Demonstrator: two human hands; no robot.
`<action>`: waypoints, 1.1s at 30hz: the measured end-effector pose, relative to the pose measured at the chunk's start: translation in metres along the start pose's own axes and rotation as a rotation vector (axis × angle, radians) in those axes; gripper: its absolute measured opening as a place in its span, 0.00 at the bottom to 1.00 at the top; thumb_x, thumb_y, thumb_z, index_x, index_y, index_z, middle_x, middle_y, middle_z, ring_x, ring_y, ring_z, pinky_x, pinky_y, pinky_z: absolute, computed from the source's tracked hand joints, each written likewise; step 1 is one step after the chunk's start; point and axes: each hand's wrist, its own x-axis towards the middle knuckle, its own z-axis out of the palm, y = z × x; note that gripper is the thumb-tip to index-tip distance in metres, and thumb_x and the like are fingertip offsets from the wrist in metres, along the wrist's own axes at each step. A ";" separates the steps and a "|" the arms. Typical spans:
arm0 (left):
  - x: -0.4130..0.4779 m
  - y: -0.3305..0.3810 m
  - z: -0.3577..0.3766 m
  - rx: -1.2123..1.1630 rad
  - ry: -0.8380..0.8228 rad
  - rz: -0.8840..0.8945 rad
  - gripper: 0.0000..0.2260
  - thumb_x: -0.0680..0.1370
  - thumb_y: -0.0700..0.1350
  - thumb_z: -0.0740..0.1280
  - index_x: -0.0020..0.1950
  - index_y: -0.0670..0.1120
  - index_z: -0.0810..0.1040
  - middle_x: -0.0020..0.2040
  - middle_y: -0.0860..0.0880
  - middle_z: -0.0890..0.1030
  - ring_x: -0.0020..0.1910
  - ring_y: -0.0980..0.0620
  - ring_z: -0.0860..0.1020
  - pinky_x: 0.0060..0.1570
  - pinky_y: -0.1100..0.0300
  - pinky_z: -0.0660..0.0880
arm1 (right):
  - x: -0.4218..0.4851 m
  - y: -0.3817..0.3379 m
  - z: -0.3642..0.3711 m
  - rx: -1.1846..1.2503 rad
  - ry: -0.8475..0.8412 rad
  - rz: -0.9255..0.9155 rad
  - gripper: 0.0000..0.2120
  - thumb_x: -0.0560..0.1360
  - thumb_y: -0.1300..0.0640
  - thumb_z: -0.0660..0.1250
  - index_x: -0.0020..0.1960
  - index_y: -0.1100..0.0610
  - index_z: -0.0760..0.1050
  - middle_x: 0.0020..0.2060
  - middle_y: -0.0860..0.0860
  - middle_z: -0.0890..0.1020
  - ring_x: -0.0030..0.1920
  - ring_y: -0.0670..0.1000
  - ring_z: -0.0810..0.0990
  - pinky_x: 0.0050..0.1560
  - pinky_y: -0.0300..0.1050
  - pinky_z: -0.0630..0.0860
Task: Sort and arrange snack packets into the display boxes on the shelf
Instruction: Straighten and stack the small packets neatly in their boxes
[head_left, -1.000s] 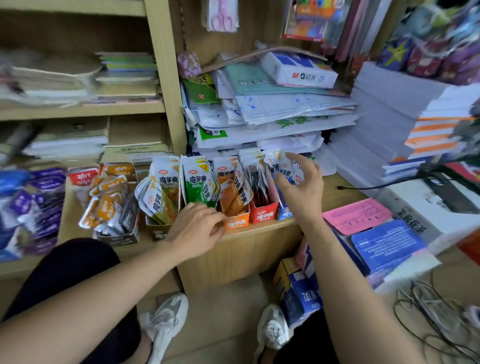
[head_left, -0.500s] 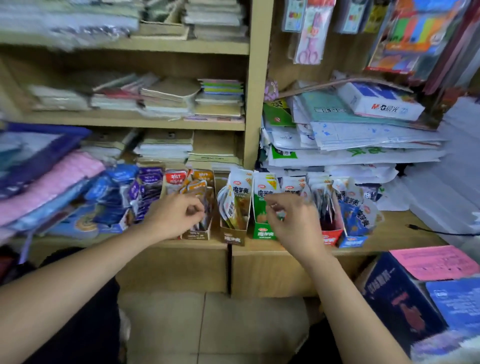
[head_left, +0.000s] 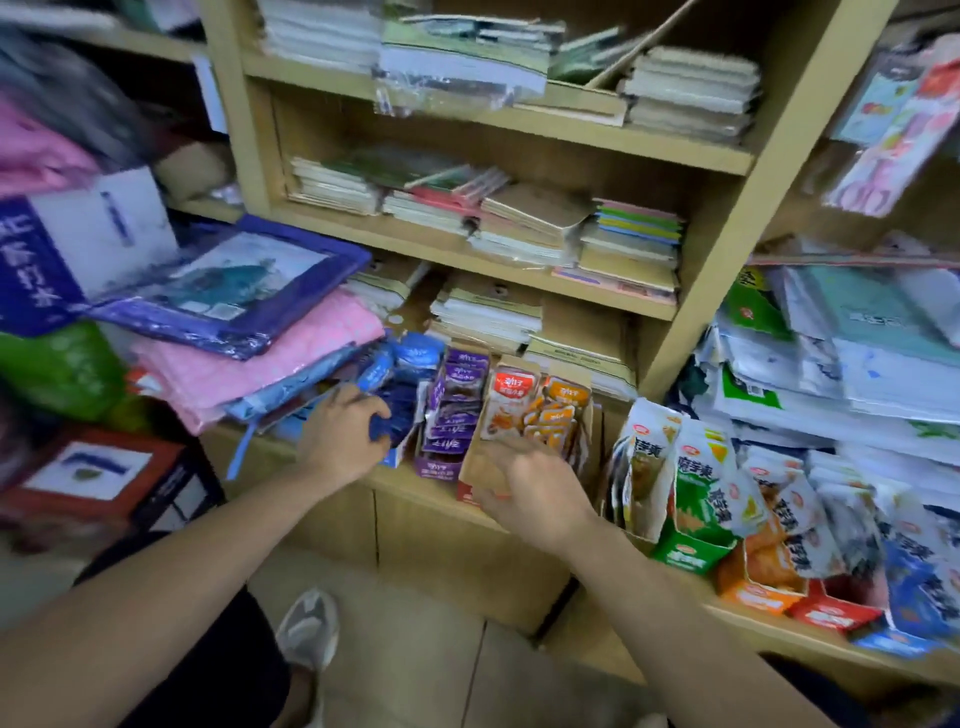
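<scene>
The glossy blue foil snack packets (head_left: 402, 382) sit at the left end of the row on the pale wooden shelf (head_left: 415, 488), lying loose and unevenly, and the left hand (head_left: 340, 441) has its fingers curled round a few of the darker ones at the near side. Just right of them, purple packets (head_left: 453, 410) stand stacked in a purple cardboard box (head_left: 439, 467). Next, red and orange packets (head_left: 540, 410) share a brown cardboard box (head_left: 480, 467). The right hand (head_left: 532, 493) is at that box's near front, too blurred to tell whether it holds anything. Farther right, white printed packets (head_left: 701, 467) fan out of a green box (head_left: 685, 553) and its orange and red neighbours, crowded and leaning. Most packets look boxed by kind already; tidying the blue ones and the leaning right group seems left. Stacked notebooks (head_left: 530, 218) fill the shelves above.
</scene>
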 end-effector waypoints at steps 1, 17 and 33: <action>0.001 -0.009 0.003 0.039 -0.075 0.008 0.15 0.71 0.48 0.75 0.57 0.51 0.83 0.59 0.46 0.79 0.60 0.42 0.77 0.61 0.49 0.74 | 0.011 -0.006 0.008 -0.007 -0.028 0.001 0.23 0.76 0.48 0.69 0.69 0.53 0.74 0.64 0.54 0.78 0.67 0.58 0.73 0.67 0.52 0.71; -0.029 -0.074 0.036 -0.137 -0.175 0.241 0.21 0.77 0.47 0.69 0.71 0.56 0.75 0.65 0.53 0.73 0.61 0.49 0.76 0.55 0.53 0.76 | 0.054 -0.031 0.081 -0.283 -0.353 0.089 0.28 0.79 0.47 0.65 0.77 0.50 0.63 0.70 0.50 0.72 0.71 0.53 0.68 0.70 0.53 0.60; 0.040 -0.044 -0.007 -0.293 0.040 -0.196 0.23 0.73 0.59 0.74 0.65 0.53 0.78 0.60 0.52 0.82 0.59 0.47 0.81 0.52 0.51 0.79 | 0.134 -0.036 0.019 0.364 0.234 0.297 0.16 0.75 0.52 0.74 0.61 0.51 0.78 0.52 0.45 0.80 0.50 0.44 0.80 0.50 0.43 0.80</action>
